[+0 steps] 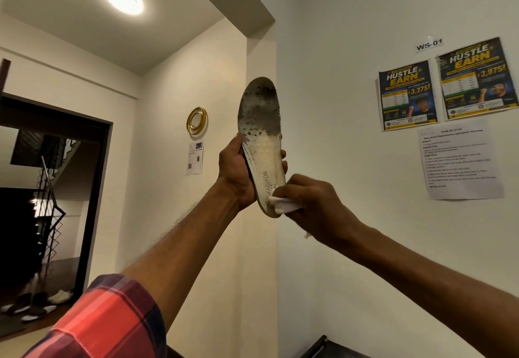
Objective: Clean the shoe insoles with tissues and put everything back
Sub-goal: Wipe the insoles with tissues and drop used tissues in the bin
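The left hand [237, 172] holds the insole [259, 121] upright in the air, grip closed round its middle, dirty toe end up; the right hand [311, 200] has its grip closed on a white tissue [283, 205], pressed against the insole's heel end

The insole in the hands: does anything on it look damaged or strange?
Yes. On the insole, the toe half is dark grey and blotchy, as if soiled or worn through, while the heel half by the word FASHION is pale. The left hand grips its middle; the right hand presses a white tissue on the heel end.
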Demonstrator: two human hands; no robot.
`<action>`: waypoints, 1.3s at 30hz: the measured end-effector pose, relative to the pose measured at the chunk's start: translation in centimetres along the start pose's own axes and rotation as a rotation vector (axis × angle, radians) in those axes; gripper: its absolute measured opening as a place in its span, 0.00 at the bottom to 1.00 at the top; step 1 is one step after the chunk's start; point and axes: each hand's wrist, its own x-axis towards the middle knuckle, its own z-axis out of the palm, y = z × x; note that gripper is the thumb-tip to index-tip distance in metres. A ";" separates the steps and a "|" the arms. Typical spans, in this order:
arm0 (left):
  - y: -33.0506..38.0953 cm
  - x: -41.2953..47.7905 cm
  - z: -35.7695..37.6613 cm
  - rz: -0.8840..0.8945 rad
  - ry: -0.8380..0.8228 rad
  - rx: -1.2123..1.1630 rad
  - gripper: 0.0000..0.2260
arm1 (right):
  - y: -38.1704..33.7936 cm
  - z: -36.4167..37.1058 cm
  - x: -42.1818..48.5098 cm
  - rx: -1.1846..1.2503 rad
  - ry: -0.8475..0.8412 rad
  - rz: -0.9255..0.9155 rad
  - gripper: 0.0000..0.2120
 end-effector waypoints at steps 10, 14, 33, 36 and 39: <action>-0.7 0.1 0.6 0.016 0.026 0.018 0.29 | -0.3 0.4 0.1 -0.022 0.001 -0.059 0.11; -1.0 0.1 0.4 0.041 0.041 -0.003 0.28 | 0.7 0.0 0.9 0.023 0.165 0.085 0.13; -1.3 0.4 0.7 0.073 0.048 -0.012 0.28 | 0.5 -0.4 2.5 -0.106 0.126 0.070 0.10; -1.2 0.2 0.7 0.080 0.060 -0.013 0.28 | 0.3 0.2 2.5 -0.109 0.054 0.011 0.10; -1.4 0.1 0.7 0.054 0.057 -0.011 0.29 | 0.9 -0.8 3.4 -0.127 0.205 0.104 0.09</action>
